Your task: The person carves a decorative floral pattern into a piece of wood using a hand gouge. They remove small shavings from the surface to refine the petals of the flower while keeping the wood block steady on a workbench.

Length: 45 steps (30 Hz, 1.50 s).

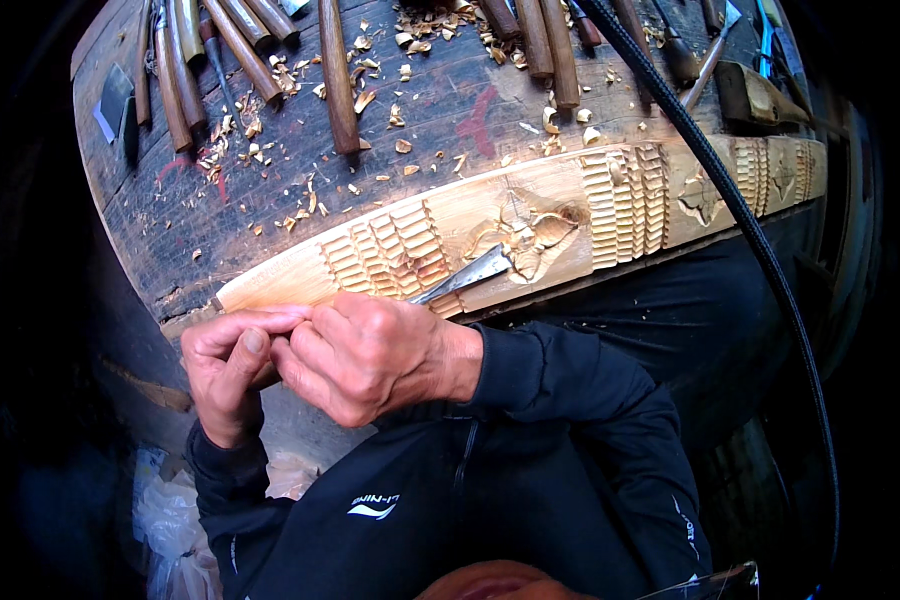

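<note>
A carving chisel [480,271] with a flared steel blade lies low over a long carved wooden board [560,265]. Its blade tip meets the edge of a carved flower-like motif [530,232]. My right hand [355,355] is closed around the chisel, its fist just off the board's near edge. Close against it, my left hand [228,365] curls at the handle's rear end, thumb up and index finger reaching to the right knuckles. Most of the handle is hidden by my fingers. Rows of stepped notches [380,250] flank the motif.
Several wooden-handled tools [340,85] lie along the back of the dark worktable [280,150], among scattered wood shavings [395,115]. A wooden mallet-like block [755,95] sits at the far right. A black braided cable [730,185] crosses the right side. Clear plastic bags [175,520] lie below left.
</note>
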Each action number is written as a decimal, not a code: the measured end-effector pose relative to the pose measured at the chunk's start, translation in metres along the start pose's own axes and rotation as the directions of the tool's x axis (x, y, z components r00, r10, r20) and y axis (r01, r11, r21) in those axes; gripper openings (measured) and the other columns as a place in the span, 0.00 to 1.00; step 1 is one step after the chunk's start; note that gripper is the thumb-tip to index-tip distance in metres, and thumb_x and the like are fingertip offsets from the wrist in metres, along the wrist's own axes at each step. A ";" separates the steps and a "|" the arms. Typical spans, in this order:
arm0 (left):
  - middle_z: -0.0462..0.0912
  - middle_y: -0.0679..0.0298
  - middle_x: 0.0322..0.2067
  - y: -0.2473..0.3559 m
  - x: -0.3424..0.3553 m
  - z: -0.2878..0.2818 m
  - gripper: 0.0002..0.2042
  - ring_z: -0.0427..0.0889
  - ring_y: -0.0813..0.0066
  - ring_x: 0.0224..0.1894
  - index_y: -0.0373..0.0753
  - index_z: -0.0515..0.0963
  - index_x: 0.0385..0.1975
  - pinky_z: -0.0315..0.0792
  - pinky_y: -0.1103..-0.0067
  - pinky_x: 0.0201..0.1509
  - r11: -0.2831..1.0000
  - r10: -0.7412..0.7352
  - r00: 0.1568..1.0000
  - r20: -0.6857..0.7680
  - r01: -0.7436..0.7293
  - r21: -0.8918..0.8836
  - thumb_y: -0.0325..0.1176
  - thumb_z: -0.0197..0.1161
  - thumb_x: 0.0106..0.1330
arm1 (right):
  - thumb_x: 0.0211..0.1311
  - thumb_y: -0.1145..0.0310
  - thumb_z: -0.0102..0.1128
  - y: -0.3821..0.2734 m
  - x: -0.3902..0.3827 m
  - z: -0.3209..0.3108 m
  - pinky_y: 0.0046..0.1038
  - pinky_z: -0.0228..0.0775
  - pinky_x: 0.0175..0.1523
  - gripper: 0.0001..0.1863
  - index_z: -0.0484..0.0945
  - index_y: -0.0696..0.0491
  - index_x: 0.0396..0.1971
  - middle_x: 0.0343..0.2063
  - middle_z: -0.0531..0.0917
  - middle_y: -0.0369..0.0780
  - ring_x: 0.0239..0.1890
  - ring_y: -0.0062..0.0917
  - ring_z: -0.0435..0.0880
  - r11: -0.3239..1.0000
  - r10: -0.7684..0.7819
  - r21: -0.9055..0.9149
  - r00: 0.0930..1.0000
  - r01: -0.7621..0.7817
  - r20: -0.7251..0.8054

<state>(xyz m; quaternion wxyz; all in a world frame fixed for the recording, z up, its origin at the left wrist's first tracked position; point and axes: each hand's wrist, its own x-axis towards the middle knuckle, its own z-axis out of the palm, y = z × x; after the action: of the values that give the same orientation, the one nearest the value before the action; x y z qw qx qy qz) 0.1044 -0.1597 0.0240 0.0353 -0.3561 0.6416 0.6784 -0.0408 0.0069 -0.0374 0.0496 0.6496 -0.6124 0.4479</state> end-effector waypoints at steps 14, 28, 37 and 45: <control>0.89 0.39 0.55 0.014 -0.020 0.011 0.49 0.88 0.49 0.62 0.23 0.86 0.54 0.75 0.62 0.72 0.996 0.092 0.974 0.209 -0.086 -0.037 0.77 0.58 0.71 | 0.56 0.69 0.68 -0.019 0.004 -0.026 0.24 0.68 0.29 0.15 0.88 0.65 0.39 0.25 0.83 0.40 0.24 0.22 0.82 0.987 -0.128 -0.107 0.986 0.117 -0.104; 0.85 0.34 0.61 -0.008 -0.034 -0.002 0.51 0.85 0.45 0.66 0.18 0.82 0.58 0.71 0.59 0.76 0.987 0.052 0.984 0.169 -0.025 -0.158 0.74 0.65 0.65 | 0.55 0.68 0.66 -0.019 -0.002 -0.005 0.26 0.71 0.29 0.17 0.85 0.64 0.42 0.25 0.78 0.36 0.27 0.24 0.83 0.994 -0.041 0.100 0.999 0.041 -0.005; 0.85 0.34 0.61 -0.005 -0.037 -0.005 0.50 0.84 0.44 0.67 0.17 0.82 0.57 0.71 0.58 0.76 0.983 0.046 0.987 0.155 -0.017 -0.182 0.72 0.66 0.64 | 0.55 0.68 0.66 -0.018 0.003 -0.004 0.26 0.71 0.29 0.17 0.85 0.65 0.41 0.25 0.77 0.36 0.27 0.23 0.82 0.993 -0.034 0.113 0.999 0.037 -0.024; 0.86 0.35 0.59 -0.001 -0.033 -0.005 0.50 0.86 0.46 0.65 0.17 0.83 0.56 0.72 0.59 0.75 0.988 0.044 0.989 0.138 -0.023 -0.154 0.73 0.66 0.64 | 0.53 0.68 0.66 -0.018 0.002 0.000 0.25 0.71 0.28 0.17 0.85 0.66 0.39 0.24 0.77 0.36 0.27 0.24 0.83 0.995 -0.033 0.095 0.999 0.035 -0.022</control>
<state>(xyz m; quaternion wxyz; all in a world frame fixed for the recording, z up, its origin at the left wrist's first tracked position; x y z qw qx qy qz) 0.1317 -0.1505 0.0406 0.0420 -0.2982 0.5899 0.7492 -0.0258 0.0099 -0.0268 0.0325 0.6570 -0.5785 0.4823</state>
